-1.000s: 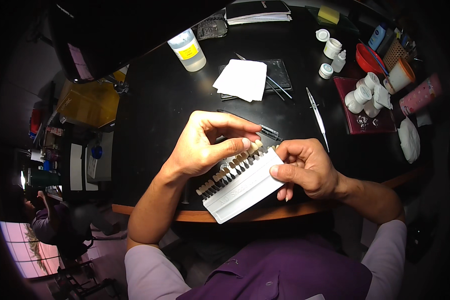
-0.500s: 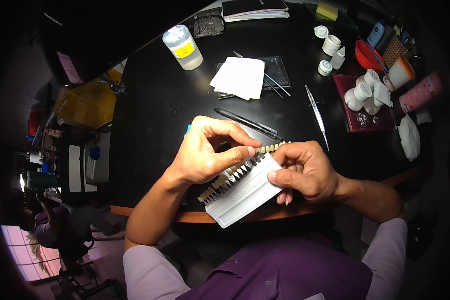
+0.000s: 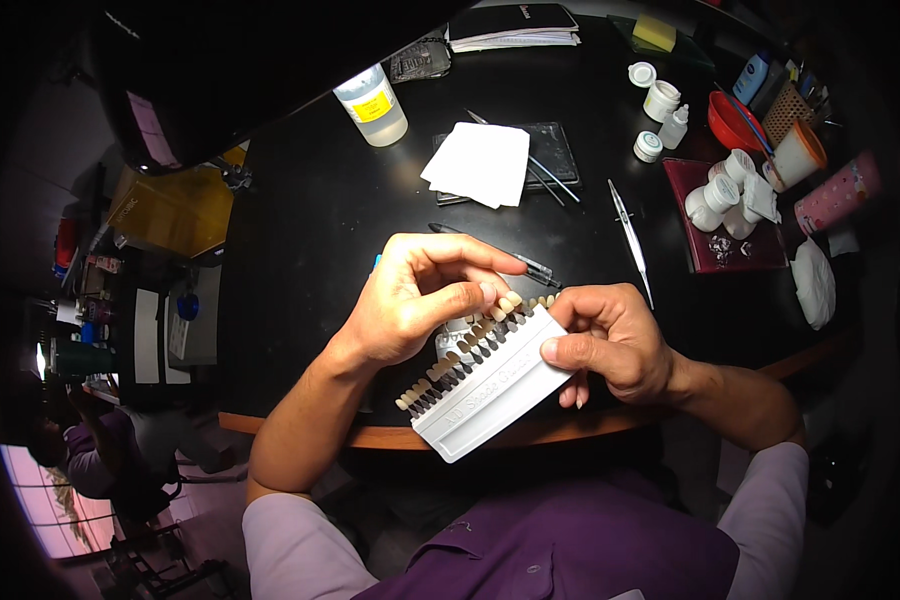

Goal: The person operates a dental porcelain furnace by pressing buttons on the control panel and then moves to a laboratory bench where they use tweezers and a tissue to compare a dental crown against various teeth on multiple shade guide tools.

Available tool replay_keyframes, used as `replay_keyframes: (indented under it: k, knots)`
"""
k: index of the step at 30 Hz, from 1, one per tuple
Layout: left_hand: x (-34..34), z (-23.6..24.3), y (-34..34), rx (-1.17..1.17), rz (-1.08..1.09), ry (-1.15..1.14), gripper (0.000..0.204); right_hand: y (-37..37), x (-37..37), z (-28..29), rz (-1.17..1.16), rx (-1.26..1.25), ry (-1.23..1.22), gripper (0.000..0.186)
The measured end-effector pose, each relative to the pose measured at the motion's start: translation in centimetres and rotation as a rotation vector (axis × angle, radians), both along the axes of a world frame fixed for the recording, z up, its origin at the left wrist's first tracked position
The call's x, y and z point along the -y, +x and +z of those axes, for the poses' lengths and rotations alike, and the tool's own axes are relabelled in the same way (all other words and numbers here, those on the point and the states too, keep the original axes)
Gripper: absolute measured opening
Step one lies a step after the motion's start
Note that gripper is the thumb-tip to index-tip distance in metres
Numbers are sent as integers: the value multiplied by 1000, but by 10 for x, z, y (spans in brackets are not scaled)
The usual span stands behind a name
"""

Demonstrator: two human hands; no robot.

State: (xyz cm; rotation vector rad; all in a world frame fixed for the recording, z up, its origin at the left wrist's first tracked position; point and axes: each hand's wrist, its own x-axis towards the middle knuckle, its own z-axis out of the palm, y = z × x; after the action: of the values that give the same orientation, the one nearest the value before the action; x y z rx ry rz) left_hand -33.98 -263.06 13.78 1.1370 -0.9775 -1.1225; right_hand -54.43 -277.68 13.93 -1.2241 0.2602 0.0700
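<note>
Black, with a wooden strip along its near edge, the surface (image 3: 300, 215) is crowded mostly toward its far and right sides. A large dark shape fills the upper left and cuts across the top of a clear bottle (image 3: 372, 112) with a yellow label. Notebooks (image 3: 515, 28) lie at the far edge; nearer, white sheets (image 3: 477, 165) rest on a dark flat case (image 3: 558, 145), partly covering slim tools. Farther right are a slender metallic tool (image 3: 630, 240), small white jars (image 3: 662, 102), a red bowl (image 3: 735, 122) and a maroon tray (image 3: 710, 255) bearing white bottles (image 3: 708, 203). Another person (image 3: 100, 450) sits in the dim left background.

Just beyond the hands lies a black pen (image 3: 490, 248), its middle partly hidden by the left hand (image 3: 410, 300).

Above the surface's near edge, the white holder (image 3: 500, 388) slants from lower left to upper right. It is long and smooth, with raised lettering. Along its far side stands a close row of tooth-shaped tabs (image 3: 440, 368), beige to brown, on dark stems. The right hand (image 3: 615, 335) grips its upper right end, thumb on top. The left is curled, its thumb by pale tabs; whether it pinches one, I cannot tell.
</note>
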Motion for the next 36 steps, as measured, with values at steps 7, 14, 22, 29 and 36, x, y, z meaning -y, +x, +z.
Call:
replay_keyframes:
  k: [7, 14, 22, 29, 36]
  knots:
    - [-1, -2, 3, 47, 2, 58, 28, 1, 1, -1, -5, 23, -2, 14]
    - [1, 5, 0, 90, -20, 58, 34, 2, -1, -4, -37, 34, -25, 12]
    - [-2, 5, -4, 174, -23, 51, 29, 2, -4, -3, 22, -11, 5, 13]
    - [-5, 4, -11, 181, 64, 28, 20, 3, -6, -7, 32, 3, -27, 12]
    - [-4, 0, -13, 156, 118, -22, 19, 3, -6, -4, -1, -5, -15, 11]
